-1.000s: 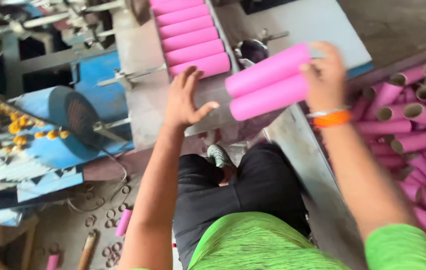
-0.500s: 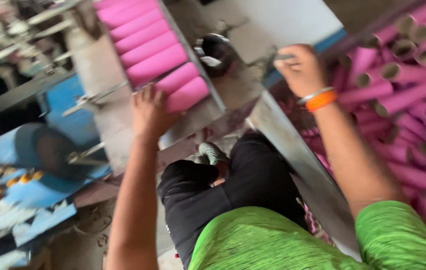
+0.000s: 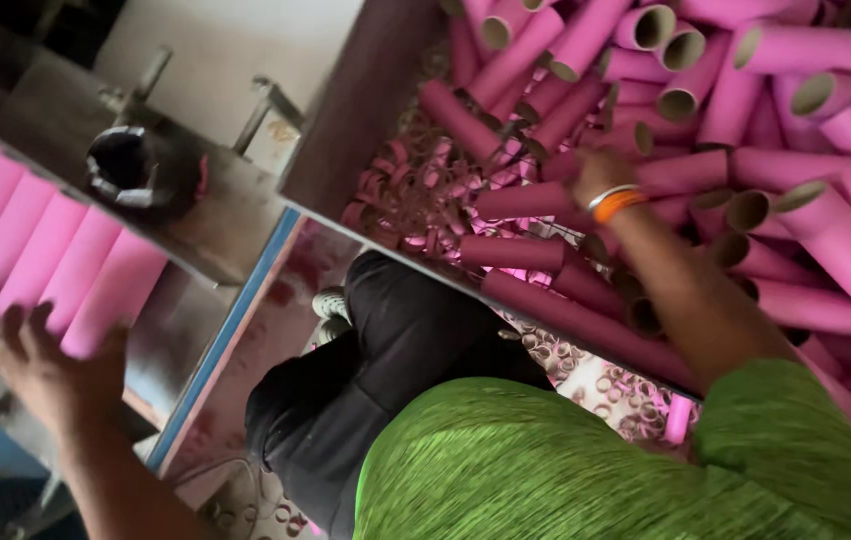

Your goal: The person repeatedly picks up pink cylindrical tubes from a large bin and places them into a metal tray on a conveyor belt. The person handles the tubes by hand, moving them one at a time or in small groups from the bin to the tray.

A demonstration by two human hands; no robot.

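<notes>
My left hand (image 3: pixel 51 365) is at the lower left, fingers spread, its tips against the near end of a row of pink tubes (image 3: pixel 56 270) lying side by side on a grey metal chute (image 3: pixel 181 330). My right hand (image 3: pixel 594 172), with an orange band on the wrist, reaches into a big pile of pink cardboard tubes (image 3: pixel 796 120) at the upper right. Its fingers are buried among the tubes, so I cannot see whether they hold one.
A grey bin wall (image 3: pixel 366 110) borders the pile, with several small pink rings (image 3: pixel 416 200) heaped inside it. A dark round machine part (image 3: pixel 136 170) sits above the chute. My black-trousered knees and green shirt fill the bottom middle.
My right hand has left the chute, without the two tubes it carried, and swung right into the tube pile. The view turned right with it. My left hand stays at the row's end.
</notes>
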